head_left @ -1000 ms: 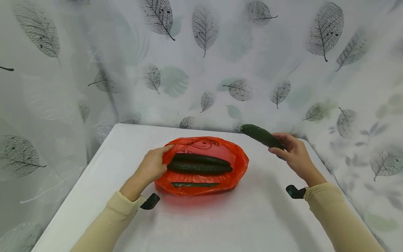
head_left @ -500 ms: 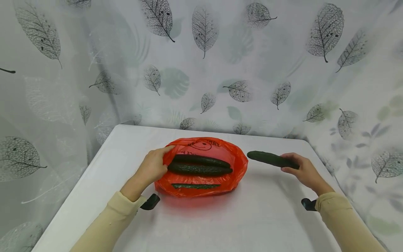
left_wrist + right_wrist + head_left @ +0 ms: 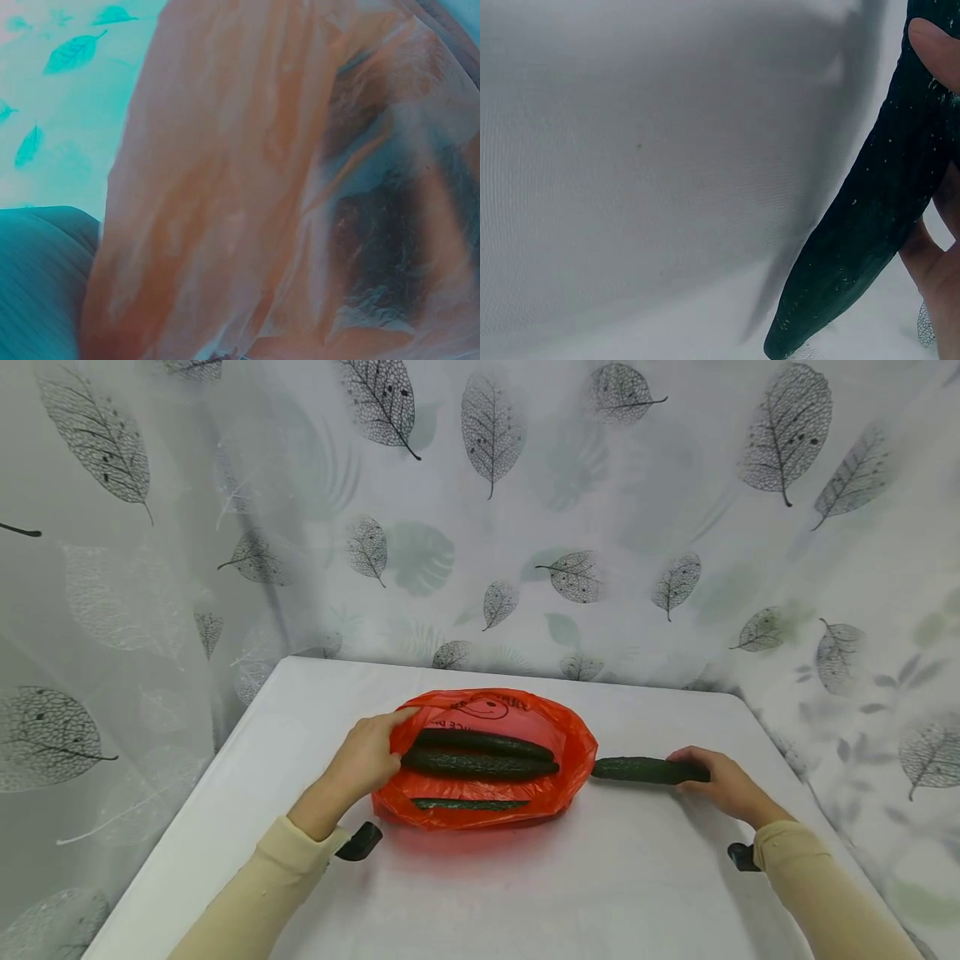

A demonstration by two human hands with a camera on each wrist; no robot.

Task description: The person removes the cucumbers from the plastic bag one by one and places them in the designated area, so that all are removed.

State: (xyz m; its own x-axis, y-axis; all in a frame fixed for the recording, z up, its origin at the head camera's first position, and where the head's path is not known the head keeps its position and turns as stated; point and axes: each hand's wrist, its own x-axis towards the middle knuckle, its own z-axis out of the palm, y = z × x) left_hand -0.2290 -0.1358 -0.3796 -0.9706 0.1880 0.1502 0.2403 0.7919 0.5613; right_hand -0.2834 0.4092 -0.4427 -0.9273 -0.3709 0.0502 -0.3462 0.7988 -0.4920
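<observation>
A red plastic bag (image 3: 582,747) lies on the table with its mouth spread wide toward me. Inside it are several dark green cucumbers (image 3: 480,766). My left hand (image 3: 360,758) holds the bag's left rim, the thumb and fingers pinching the plastic. In the left wrist view the bag (image 3: 202,165) fills most of the picture and hides that hand's fingers. To the right of the bag, my right hand (image 3: 722,783) grips another cucumber (image 3: 633,769) by its right end. This cucumber is level and low at the tabletop, its left tip beside the bag's right rim.
A white table (image 3: 510,902) extends under both hands. Behind it and at both sides hangs a pale curtain (image 3: 517,527) printed with leaves. Small dark wrist cameras (image 3: 360,841) sit at both cuffs.
My right hand has lowered the cucumber from above the table to its surface, turning it from slanted to level. My left hand and the bag have stayed in place.
</observation>
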